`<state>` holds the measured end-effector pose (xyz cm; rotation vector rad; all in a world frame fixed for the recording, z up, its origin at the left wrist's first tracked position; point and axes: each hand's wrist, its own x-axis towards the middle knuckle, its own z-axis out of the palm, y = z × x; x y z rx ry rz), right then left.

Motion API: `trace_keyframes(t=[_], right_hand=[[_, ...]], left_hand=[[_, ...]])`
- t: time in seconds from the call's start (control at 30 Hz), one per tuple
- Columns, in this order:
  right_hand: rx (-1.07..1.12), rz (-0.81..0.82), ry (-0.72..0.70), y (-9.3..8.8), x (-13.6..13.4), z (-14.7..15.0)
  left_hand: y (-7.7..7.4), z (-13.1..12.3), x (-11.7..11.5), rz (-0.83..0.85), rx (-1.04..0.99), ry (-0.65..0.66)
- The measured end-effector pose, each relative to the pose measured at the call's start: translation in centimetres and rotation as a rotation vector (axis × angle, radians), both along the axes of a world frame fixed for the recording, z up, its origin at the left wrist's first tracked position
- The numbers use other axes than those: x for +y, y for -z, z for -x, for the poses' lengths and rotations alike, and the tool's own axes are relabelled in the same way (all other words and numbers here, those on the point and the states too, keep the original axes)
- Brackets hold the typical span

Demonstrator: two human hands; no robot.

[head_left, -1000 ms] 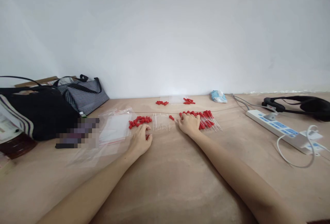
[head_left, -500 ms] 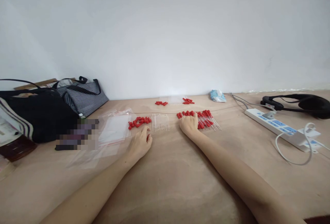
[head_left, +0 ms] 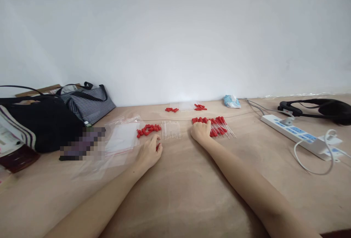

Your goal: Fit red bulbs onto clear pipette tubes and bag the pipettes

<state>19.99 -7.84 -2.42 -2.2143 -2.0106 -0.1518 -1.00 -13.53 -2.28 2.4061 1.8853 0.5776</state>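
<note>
My left hand (head_left: pixel 149 153) rests on the table with its fingers curled, a bit of a red rubber bulb showing between them. Just beyond it lies a loose pile of red rubber bulbs (head_left: pixel 148 130). To the right of that pile is a row of thin clear dropper tubes (head_left: pixel 171 130). My right hand (head_left: pixel 201 132) lies with bent fingers against the left end of the red-bulbed droppers (head_left: pixel 218 126), which lie side by side. Its fingertips are hidden, so whether it grips one does not show.
Farther back are more small red bulbs (head_left: pixel 201 107) and thin clear tubes (head_left: pixel 185 107). Plastic zip bags (head_left: pixel 123 137) and a striped bag (head_left: pixel 91 101) lie left. Rightward are a blue tissue pack (head_left: pixel 231 101), a corded power strip (head_left: pixel 297 133) and a black headset (head_left: pixel 315 102).
The leftmost red-bulbed droppers have shifted a little to the right beside my right hand, closing up the row. My left hand has barely moved.
</note>
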Motion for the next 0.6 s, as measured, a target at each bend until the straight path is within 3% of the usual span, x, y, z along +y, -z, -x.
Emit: trace_keyframes(t=[0.17, 0.33, 0.5, 0.6], right_hand=[[0.035, -0.033, 0.053, 0.3, 0.1, -1.0], [0.047, -0.066, 0.069, 0.2, -0.3, -1.1], [0.095, -0.143, -0.052, -0.5, -0.9, 0.7], [0.178, -0.076, -0.101, -0.8, -1.1, 2.5]], left_hand=[[0.0, 0.1, 0.0, -0.014, 0.023, 0.000], [-0.8, 0.0, -0.3, 0.010, 0.110, -0.096], [-0.9, -0.2, -0.5, 0.012, 0.187, -0.069], [-0.4, -0.2, -0.4, -0.035, 0.138, -0.031]])
